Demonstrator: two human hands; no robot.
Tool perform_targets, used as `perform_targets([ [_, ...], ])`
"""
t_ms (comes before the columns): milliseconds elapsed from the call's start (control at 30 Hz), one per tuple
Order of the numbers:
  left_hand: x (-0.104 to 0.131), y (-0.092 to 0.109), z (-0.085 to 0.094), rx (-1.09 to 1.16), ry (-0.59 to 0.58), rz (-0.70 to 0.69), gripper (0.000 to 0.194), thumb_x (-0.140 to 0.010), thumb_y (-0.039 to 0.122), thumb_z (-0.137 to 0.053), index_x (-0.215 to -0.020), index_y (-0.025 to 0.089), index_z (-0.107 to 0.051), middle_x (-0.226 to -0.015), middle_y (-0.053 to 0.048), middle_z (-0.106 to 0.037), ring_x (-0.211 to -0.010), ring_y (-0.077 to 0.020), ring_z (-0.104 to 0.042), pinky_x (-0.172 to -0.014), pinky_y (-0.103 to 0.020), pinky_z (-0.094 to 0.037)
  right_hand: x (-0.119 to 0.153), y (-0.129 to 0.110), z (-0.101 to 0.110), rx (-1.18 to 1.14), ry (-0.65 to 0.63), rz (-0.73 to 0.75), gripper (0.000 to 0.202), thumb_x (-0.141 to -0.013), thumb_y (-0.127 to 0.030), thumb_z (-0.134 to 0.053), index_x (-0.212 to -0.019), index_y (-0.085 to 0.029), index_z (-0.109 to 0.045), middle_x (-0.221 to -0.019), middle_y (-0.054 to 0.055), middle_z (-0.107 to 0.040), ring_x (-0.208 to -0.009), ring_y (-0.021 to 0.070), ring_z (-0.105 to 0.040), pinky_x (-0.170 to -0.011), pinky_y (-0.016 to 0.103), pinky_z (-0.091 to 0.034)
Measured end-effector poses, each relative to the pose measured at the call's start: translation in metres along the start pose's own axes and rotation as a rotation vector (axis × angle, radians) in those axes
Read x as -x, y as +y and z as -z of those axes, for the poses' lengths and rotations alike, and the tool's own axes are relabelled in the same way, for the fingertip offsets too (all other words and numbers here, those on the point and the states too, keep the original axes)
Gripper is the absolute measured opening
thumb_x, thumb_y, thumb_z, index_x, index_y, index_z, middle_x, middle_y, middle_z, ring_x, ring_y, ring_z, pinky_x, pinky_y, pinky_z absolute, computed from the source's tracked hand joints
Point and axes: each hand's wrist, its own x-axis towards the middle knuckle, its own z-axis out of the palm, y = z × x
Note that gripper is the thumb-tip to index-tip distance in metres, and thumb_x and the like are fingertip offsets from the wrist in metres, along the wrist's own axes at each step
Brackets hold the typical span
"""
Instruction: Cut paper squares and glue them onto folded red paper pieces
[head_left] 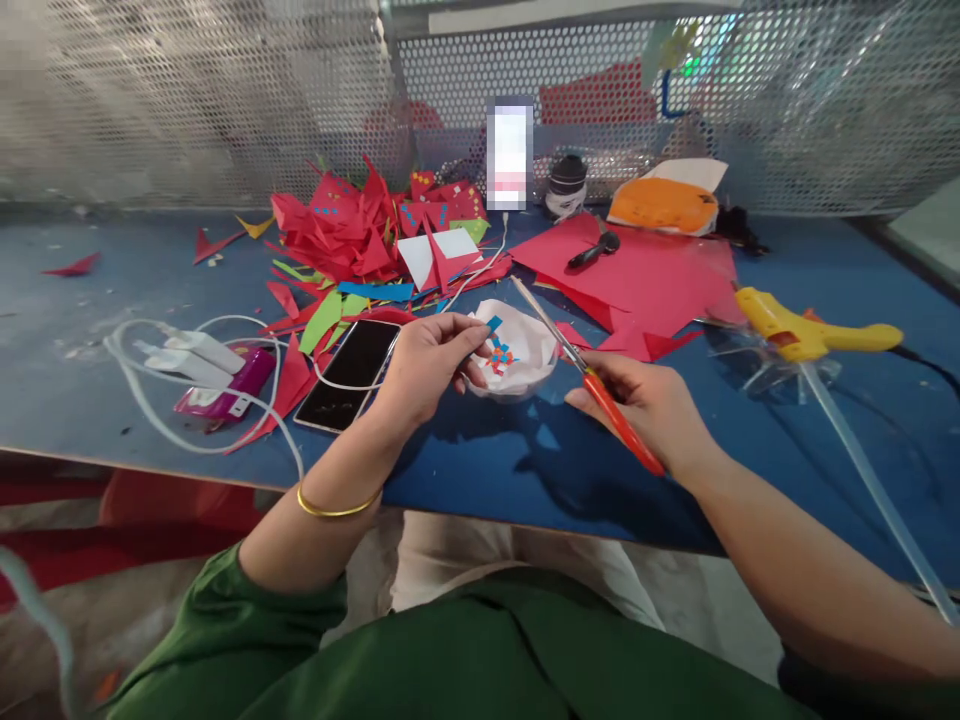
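Note:
My left hand [439, 360] is closed in a pinch on a small blue paper strip [494, 325] above a paper-lined bowl [536, 350]. Inside the bowl lie small orange and blue paper bits [501, 360]. In my right hand [652, 400] is a pair of scissors [611, 410] with red-orange handles. The blades point up and left, past the bowl's right rim, and look closed together. A dark phone [349, 375] lies on the table just left of my left hand, with a white cable over it.
A heap of red paper pieces [352, 225] fills the back left. Red sheets [637, 280] carry a black-handled tool [592, 250]. To the right rests a yellow glue gun [814, 325] with a long glue stick. White chargers [191, 358] and looped cable lie left. A lit phone [510, 150] stands behind.

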Motion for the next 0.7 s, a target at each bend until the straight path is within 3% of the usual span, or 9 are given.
perform_targets([
  [367, -0.0025, -0.0057, 0.0077, 0.068, 0.026, -0.054, 0.021, -0.075, 0.032, -0.075, -0.074, 0.014, -0.065, -0.066, 0.000, -0.067, -0.039, -0.0051, -0.055, -0.033, -0.016, -0.034, -0.0019, 0.0005, -0.0029, 0.014, 0.015, 0.078, 0.048, -0.077, -0.051, -0.071, -0.109, -0.015, -0.073, -0.070, 0.000, -0.061, -0.060, 0.0136, -0.052, -0.056, 0.025, -0.045],
  [700, 0.0026, -0.0020, 0.0044, 0.093, -0.004, -0.044, 0.021, -0.075, 0.032, -0.076, -0.073, 0.014, -0.065, -0.066, -0.001, -0.067, -0.042, -0.0065, -0.058, -0.034, -0.015, -0.036, -0.0036, -0.0015, -0.0015, 0.057, -0.011, 0.044, 0.050, -0.078, -0.051, -0.071, -0.113, -0.014, -0.073, -0.069, -0.001, -0.060, -0.058, 0.0122, -0.048, -0.054, 0.023, -0.041],
])
